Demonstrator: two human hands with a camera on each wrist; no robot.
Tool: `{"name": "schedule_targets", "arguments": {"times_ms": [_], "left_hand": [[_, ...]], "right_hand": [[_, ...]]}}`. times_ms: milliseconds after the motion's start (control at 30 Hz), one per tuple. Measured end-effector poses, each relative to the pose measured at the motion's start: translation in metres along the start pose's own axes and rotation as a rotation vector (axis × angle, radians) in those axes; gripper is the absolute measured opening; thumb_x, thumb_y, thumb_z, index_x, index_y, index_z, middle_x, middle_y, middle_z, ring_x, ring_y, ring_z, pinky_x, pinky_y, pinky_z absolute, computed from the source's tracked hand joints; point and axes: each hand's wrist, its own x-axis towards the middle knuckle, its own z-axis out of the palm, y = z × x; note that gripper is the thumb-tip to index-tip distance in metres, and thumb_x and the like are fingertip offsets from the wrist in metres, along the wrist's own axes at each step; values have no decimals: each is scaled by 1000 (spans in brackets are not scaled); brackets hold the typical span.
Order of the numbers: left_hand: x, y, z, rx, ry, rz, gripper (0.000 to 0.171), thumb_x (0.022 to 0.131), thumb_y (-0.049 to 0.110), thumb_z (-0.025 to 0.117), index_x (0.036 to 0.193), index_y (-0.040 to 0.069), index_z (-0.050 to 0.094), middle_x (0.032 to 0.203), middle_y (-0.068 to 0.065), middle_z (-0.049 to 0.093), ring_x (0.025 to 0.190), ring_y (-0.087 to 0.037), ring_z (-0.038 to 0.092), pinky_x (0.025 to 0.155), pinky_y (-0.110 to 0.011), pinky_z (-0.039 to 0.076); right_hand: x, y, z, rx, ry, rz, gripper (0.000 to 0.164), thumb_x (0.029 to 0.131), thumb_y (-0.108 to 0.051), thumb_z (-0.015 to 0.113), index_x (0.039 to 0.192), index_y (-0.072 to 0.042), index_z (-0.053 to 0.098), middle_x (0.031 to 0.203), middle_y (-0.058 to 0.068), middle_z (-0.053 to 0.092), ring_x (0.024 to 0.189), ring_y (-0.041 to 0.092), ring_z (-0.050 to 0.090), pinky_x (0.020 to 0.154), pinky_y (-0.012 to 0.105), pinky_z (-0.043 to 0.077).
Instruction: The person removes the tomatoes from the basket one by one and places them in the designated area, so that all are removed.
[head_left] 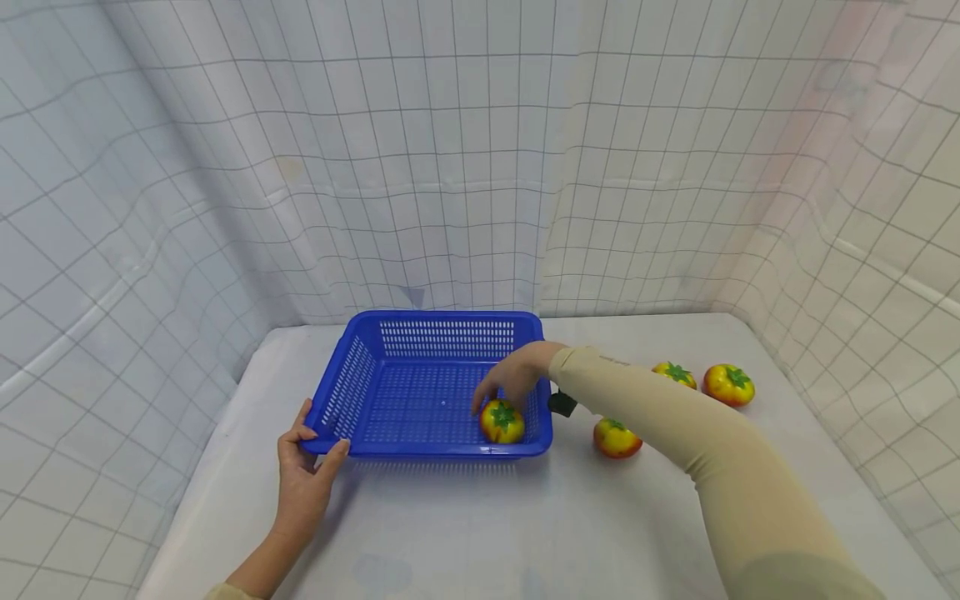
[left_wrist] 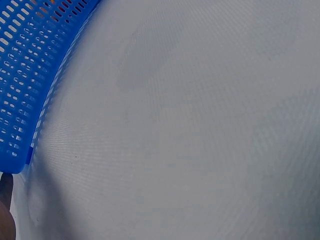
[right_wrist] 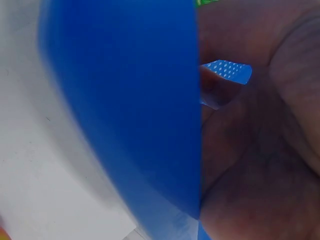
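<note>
A blue plastic basket (head_left: pixel 442 451) with slotted walls stands on the white table. My left hand (head_left: pixel 303 479) grips its near left corner, thumb over the rim and fingers along the outer side. In the left wrist view only a bit of that hand (left_wrist: pixel 7 220) appears, below the basket wall (left_wrist: pixel 30 85). My right hand (head_left: pixel 517 375) reaches over the right rim and holds a yellow-red persimmon (head_left: pixel 502 423) with green leaves, low in the near right corner. In the right wrist view, the blue rim (right_wrist: pixel 130 100) covers part of the curled hand (right_wrist: pixel 255 150).
Right of the basket lie three more persimmons: one near the basket (head_left: pixel 617 439), one partly behind the right sleeve (head_left: pixel 675 372), and another farther right (head_left: pixel 729 385). A dark piece (head_left: pixel 562 404) shows beneath the right wrist. White gridded cloth (head_left: pixel 480 167) walls the table in at the back and sides.
</note>
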Motion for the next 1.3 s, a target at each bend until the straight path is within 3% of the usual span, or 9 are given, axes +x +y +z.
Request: {"name": "schedule_targets", "arguments": {"times_ms": [367, 833, 1100, 1300], "left_hand": [[1, 1, 1, -12, -8, 7, 41, 102, 2, 61, 119, 15, 26, 170, 5, 14, 147, -34, 27, 95, -10, 44], [1, -2, 0, -24, -4, 18, 41, 101, 2, 62, 118, 14, 27, 169, 4, 15, 146, -32, 29, 95, -11, 44], [0, -5, -1, -26, -16, 47, 39, 102, 1, 60, 118, 15, 27, 169, 1, 14, 141, -20, 36, 95, -12, 46], [0, -5, -1, -18, -18, 40, 39, 102, 2, 60, 118, 16, 27, 169, 3, 14, 140, -20, 36, 94, -12, 46]], "right_hand": [[3, 3, 3, 2, -8, 18, 69, 88, -5, 78, 138, -48, 58, 143, -9, 53, 126, 18, 45, 113, 46, 38], [6, 2, 5, -5, -17, 18, 69, 85, -15, 85, 139, -46, 57, 138, -12, 54, 123, 17, 47, 109, 42, 42], [10, 3, 7, 11, -50, -4, 69, 84, -19, 86, 141, -44, 55, 132, -12, 54, 120, 15, 48, 104, 37, 45], [13, 4, 7, 19, -54, -13, 70, 84, -19, 86, 142, -45, 55, 133, -12, 52, 120, 16, 48, 104, 38, 45]]}}
